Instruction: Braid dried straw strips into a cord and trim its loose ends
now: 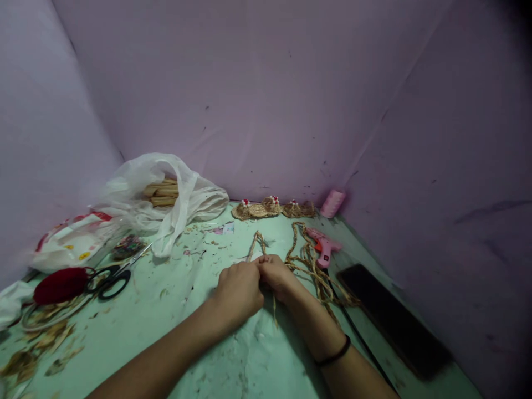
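A braided cord of dried plant fibre [259,239] rises in a narrow loop beyond my hands, and a thin end hangs below them. My left hand [239,285] is closed, its knuckles upward, with the cord passing into it; the fingertips are hidden. Touching it, my right hand [274,272] pinches the cord between thumb and fingers. Just right of my right hand lies a loose heap of the same braided cord [310,260].
At right are a pink glue gun [326,246], a pink thread spool [332,203] and a dark board [393,318]. Woven pieces with beads [261,209] line the back wall. Leftward lie black-handled scissors [112,281], red yarn [62,285] and a white plastic bag [183,205].
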The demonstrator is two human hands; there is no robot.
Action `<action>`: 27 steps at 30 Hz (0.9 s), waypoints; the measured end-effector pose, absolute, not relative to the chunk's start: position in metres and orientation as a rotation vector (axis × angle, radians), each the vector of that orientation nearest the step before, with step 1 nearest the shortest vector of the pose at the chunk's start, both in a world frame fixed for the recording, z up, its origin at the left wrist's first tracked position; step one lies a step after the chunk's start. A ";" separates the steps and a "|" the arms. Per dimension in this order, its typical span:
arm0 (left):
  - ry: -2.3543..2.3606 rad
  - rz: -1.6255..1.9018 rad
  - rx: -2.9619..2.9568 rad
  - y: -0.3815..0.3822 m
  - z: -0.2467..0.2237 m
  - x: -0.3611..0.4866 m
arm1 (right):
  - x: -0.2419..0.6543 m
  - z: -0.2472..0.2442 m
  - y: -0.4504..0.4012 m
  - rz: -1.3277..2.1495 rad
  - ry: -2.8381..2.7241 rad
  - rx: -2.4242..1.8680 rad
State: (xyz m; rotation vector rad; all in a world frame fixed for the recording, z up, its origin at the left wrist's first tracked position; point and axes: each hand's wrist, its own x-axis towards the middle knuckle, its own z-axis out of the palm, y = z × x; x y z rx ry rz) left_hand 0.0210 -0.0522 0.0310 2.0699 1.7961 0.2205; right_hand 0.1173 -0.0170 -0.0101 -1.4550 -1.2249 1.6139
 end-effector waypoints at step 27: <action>1.465 0.279 1.293 -0.010 0.022 -0.020 | 0.131 -0.025 -0.004 1.290 -1.760 -1.297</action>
